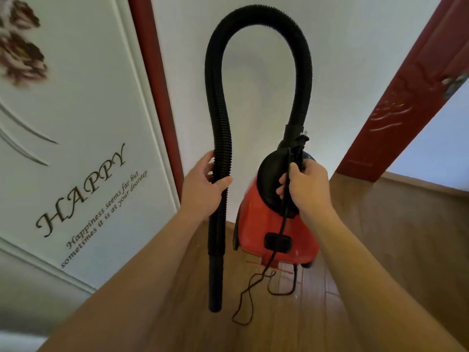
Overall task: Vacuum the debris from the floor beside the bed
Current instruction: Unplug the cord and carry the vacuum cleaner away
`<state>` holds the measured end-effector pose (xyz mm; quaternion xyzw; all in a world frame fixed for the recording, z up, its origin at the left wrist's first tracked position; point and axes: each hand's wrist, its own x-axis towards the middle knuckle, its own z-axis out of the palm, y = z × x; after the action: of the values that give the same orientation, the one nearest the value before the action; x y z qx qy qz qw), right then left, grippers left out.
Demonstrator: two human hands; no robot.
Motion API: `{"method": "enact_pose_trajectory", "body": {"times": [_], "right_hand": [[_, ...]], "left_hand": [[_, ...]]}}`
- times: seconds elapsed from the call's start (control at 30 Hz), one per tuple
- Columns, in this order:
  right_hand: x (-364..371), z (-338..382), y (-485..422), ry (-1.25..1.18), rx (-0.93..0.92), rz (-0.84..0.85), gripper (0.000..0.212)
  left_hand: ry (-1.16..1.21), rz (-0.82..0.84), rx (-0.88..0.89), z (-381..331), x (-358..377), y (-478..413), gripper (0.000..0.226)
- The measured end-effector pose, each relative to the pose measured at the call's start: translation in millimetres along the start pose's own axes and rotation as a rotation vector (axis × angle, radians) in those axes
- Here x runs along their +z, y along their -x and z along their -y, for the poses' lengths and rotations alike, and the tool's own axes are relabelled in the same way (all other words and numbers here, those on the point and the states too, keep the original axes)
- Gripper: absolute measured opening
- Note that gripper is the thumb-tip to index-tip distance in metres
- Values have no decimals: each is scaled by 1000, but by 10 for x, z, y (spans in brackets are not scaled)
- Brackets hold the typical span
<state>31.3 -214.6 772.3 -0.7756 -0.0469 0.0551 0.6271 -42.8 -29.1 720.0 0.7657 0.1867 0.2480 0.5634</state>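
Left hand (203,186) tight round the black hose (302,72), right hand (308,185) tight round the handle of the red vacuum (256,224).

The bare left forearm (142,270) and right forearm (368,262) reach forward from the bottom corners, hands raised to about the same height. The left hand (203,189) curls around a black hose (218,128), thumb across its front. The right hand (305,185) grips the top of a red vacuum cleaner (256,224), a thin black cord (285,207) running across its fingers.
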Motion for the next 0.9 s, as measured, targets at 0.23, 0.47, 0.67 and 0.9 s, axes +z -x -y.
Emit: {"method": "enact_pose_trajectory", "body": {"times": [0.23, 0.47, 0.67, 0.9], "right_hand": [[5, -41, -822, 47, -39, 95, 19], [166, -197, -1578, 111, -75, 147, 21], [310, -112, -2060, 105, -62, 225, 20], [454, 26, -2521, 81, -73, 384, 18]], "left_hand": [[-17, -108, -50, 43, 261, -491, 70], [27, -191, -79, 283, 540, -1086, 69], [38, -269, -114, 308, 617, -1512, 67], [27, -424, -168, 192, 677, -1633, 68]]}}
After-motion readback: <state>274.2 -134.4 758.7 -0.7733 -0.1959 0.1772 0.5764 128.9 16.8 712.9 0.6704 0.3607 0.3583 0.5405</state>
